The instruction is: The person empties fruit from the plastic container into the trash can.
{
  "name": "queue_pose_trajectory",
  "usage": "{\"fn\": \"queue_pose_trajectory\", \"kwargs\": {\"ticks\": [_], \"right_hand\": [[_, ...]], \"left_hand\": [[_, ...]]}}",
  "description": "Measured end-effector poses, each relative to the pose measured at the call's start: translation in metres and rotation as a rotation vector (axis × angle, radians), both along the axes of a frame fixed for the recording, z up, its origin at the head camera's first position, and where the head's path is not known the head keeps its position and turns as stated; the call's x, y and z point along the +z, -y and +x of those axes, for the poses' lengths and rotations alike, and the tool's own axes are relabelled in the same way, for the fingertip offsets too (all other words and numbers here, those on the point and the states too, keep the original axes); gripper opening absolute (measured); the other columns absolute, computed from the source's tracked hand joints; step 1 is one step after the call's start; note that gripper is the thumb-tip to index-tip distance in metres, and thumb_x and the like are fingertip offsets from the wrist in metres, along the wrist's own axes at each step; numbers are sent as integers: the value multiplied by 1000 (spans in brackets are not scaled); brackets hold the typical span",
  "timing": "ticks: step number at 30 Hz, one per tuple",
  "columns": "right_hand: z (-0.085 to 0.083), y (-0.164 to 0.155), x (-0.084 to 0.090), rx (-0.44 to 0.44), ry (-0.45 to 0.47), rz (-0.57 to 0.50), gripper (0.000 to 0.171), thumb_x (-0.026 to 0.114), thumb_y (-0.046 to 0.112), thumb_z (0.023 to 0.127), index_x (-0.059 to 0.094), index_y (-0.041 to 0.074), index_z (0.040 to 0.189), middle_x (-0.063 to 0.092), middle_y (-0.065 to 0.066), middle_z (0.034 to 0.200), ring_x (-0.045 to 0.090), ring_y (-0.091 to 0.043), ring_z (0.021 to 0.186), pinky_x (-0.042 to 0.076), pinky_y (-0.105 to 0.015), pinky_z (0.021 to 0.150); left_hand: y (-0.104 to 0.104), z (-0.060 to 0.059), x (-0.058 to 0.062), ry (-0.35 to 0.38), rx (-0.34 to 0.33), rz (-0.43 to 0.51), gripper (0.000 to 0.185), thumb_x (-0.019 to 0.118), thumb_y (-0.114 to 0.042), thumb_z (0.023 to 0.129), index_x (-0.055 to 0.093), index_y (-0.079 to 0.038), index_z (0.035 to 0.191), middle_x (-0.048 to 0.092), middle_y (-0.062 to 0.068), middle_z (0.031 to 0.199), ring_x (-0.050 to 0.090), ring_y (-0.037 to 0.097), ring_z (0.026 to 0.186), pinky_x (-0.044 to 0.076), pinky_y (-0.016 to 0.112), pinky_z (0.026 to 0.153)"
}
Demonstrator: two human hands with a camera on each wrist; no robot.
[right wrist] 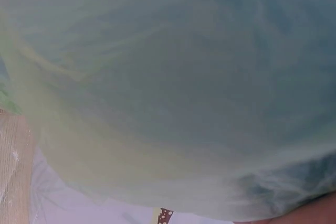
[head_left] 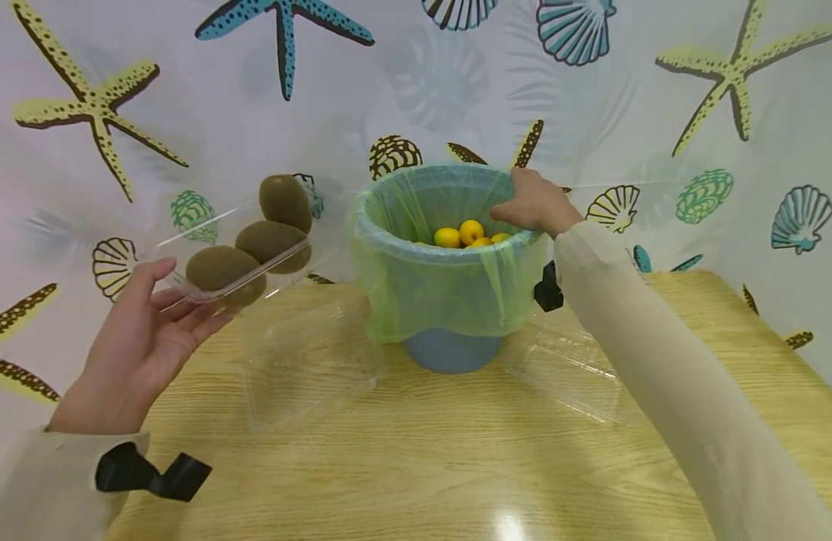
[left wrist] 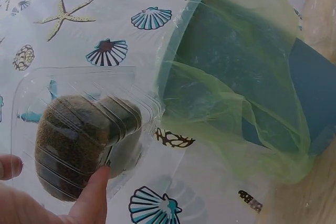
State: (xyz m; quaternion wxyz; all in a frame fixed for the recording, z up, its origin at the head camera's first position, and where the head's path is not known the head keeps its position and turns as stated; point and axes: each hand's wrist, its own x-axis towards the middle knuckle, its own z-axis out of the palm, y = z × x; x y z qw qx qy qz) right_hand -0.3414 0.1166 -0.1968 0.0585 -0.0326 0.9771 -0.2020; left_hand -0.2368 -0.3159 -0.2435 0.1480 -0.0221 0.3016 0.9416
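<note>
My right hand (head_left: 533,201) hides its fingertips inside the bin (head_left: 449,248); my right wrist view blurs against the liner (right wrist: 168,87), and the bin rim covers the lower yellow fruits (head_left: 466,234).

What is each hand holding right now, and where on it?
Left hand holds the clear tray of kiwis by its near end. Right hand grips the bin's far rim.

Beige long sleeves (head_left: 659,361) with black wrist straps (head_left: 152,472).

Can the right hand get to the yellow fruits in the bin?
Probably yes. The right hand rests on the bin's rim, just above the yellow fruits, and nothing covers the bin's open top.
</note>
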Motion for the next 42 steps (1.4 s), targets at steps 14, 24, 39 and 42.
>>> {"fn": "queue_pose_trajectory", "kwargs": {"ticks": [14, 24, 39, 42], "right_hand": [[0, 4, 1, 7, -6, 1, 80, 46, 30, 94, 0, 1, 152, 2, -17, 160, 14, -37, 146, 22, -51, 116], [-2, 3, 1, 2, -3, 20, 80, 47, 31, 94, 1, 0, 152, 4, -18, 160, 14, -37, 146, 22, -50, 116], [-1, 2, -1, 6, -12, 7, 81, 49, 32, 93, 2, 0, 152, 5, -18, 160, 14, -37, 146, 22, -51, 116], [-1, 1, -1, 2, -8, 2, 81, 48, 32, 93, 2, 1, 152, 5, -18, 160, 14, -37, 146, 22, -50, 116]], "left_hand": [[-26, -33, 32, 29, -3, -9, 48, 54, -23, 96, 27, -14, 135, 36, 7, 134, 43, 22, 130, 35, 37, 111], [-54, -49, 44, 8, 28, -189, 68, 59, -30, 94, 14, -19, 145, 27, 3, 142, 35, 18, 136, 40, 34, 107], [-107, -56, 56, -77, 72, -464, 64, 56, -33, 94, 20, -13, 142, 29, 7, 134, 42, 20, 129, 39, 34, 107], [-118, -58, 60, -63, 79, -502, 65, 57, -32, 93, 20, -12, 143, 30, 7, 134, 45, 20, 126, 42, 33, 104]]}}
